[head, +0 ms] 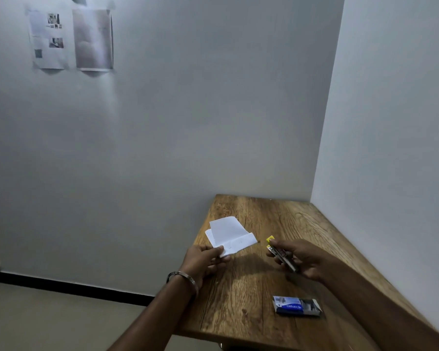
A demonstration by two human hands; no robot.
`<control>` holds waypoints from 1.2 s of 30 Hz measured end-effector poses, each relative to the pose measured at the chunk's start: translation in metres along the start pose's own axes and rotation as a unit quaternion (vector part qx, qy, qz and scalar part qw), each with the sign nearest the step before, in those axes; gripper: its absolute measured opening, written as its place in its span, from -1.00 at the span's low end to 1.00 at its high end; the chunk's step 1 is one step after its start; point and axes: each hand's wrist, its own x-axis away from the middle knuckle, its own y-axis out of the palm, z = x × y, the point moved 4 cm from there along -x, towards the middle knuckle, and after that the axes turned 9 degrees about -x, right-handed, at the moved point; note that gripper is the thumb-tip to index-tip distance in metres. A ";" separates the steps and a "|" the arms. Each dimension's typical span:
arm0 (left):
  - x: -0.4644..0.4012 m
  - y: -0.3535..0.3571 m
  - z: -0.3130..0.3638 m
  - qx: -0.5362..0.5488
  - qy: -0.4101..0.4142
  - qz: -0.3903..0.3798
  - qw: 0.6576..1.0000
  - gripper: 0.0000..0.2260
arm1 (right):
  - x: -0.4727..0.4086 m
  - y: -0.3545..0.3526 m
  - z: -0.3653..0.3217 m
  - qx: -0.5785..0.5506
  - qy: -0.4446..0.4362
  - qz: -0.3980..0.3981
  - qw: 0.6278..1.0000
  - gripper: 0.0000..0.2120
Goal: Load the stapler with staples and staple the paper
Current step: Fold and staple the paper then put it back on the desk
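My left hand [203,259] pinches the near corner of a folded white paper [228,235] and holds it just above the wooden table [238,295]. To its right, my right hand [299,259] grips a small stapler [281,254] with a yellow tip and a metal body. The stapler's yellow end points toward the paper, a short gap away from its right edge. A blue and white staple box [297,305] lies open on the table nearer to me, below my right hand.
The table stands in a corner, with white walls behind it and along its right side. Two printed sheets [71,39] hang on the wall at the upper left. Floor and a black skirting strip [61,287] lie left of the table.
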 end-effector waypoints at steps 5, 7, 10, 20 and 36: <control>0.001 0.001 0.000 -0.018 -0.008 -0.005 1.000 -0.82 | 0.015 -0.041 -0.006 0.119 -0.032 0.052 0.991 -0.87; 0.001 0.002 0.000 -0.021 -0.011 -0.008 1.000 -0.82 | 0.021 -0.051 -0.006 0.180 -0.074 0.072 0.978 -0.96; 0.002 0.003 0.001 -0.026 -0.014 -0.012 0.999 -0.82 | 0.031 -0.057 -0.004 0.277 -0.127 0.089 0.948 -0.83; 0.006 0.006 0.004 -0.049 -0.017 -0.026 0.998 -0.81 | 0.053 -0.052 0.011 0.398 -0.215 0.139 0.881 -0.80; 0.003 0.008 0.002 -0.096 -0.010 -0.017 0.995 -0.81 | 0.045 -0.015 0.003 0.388 -0.292 0.206 0.850 -0.55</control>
